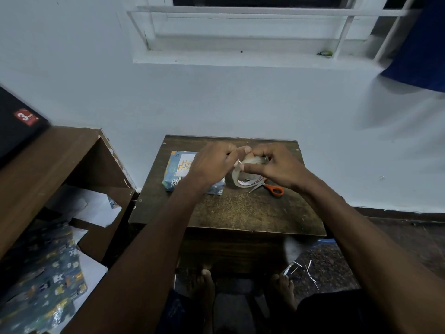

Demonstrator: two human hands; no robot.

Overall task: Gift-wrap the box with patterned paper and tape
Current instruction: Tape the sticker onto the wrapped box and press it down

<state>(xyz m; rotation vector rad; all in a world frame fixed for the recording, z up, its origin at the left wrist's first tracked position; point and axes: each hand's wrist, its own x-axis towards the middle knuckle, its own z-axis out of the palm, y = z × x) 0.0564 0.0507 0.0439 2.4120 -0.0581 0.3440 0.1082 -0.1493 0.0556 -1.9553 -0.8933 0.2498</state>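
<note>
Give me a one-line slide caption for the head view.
Both hands work a clear tape roll above a wooden table, wrapped gift box at left, orange-handled scissors behind.

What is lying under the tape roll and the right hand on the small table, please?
Orange-handled scissors lie on the table there; one handle loop and the blade tips show. The tape roll and right hand cover the rest.

Both hands [248, 165] grip tape roll [243, 175] above table [240, 210], beside wrapped box [179, 174].
</note>
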